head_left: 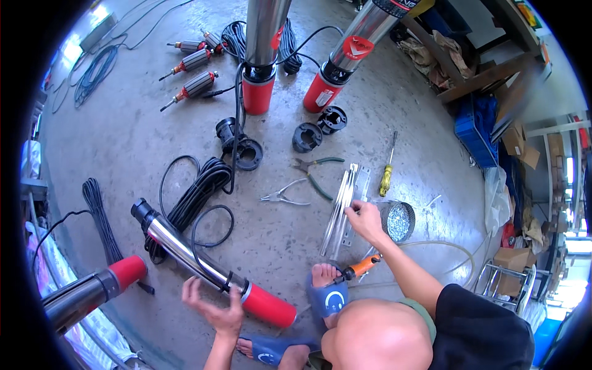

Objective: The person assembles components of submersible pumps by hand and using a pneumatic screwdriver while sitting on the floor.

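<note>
My left hand (pixel 216 311) is open, its fingers apart, just beside a steel pump (pixel 185 246) with a red end that lies on the floor. I cannot tell whether the fingertips touch the pump. My right hand (pixel 366 222) reaches to a bundle of thin, shiny metal strips (pixel 336 225), with thumb and forefinger closed at its edge on a strip. To the right of that hand stands a round container of small silvery parts (pixel 398 223). An orange-handled power driver (pixel 362 266) lies by my foot.
Pliers (pixel 317 176), snap-ring pliers (pixel 285 196) and a yellow screwdriver (pixel 386 179) lie ahead. Two upright pumps (pixel 258 92) stand beyond black end caps (pixel 307 137). Several motor rotors (pixel 196 85) lie far left. Coiled black cables (pixel 200 191) and another pump (pixel 92 290) lie left.
</note>
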The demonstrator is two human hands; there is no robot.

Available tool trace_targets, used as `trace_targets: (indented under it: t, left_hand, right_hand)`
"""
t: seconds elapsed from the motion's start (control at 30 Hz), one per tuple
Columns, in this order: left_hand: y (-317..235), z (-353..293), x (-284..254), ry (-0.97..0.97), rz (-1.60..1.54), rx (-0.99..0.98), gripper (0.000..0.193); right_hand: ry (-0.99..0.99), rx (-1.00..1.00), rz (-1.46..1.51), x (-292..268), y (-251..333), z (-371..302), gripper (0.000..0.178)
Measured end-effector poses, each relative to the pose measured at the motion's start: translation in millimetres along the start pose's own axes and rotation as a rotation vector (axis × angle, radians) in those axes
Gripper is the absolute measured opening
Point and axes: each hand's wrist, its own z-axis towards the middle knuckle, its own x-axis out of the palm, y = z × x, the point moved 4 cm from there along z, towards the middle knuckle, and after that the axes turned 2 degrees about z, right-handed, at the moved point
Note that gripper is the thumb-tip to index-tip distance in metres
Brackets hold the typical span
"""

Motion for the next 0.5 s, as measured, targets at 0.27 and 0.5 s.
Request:
trace_targets:
  t: [0.27, 0.5]
  left_hand:
    - [-79, 19, 107, 0.499, -0.384, 0.117, 0.033]
    - [-104, 10, 159, 0.711, -0.526, -0.055, 0.041]
  right_hand:
    - [-0.014, 0.029, -0.023, -14, 29, -8, 0.04]
    - [-0.094, -0.032, -0.154, -38, 41, -17, 0.048]
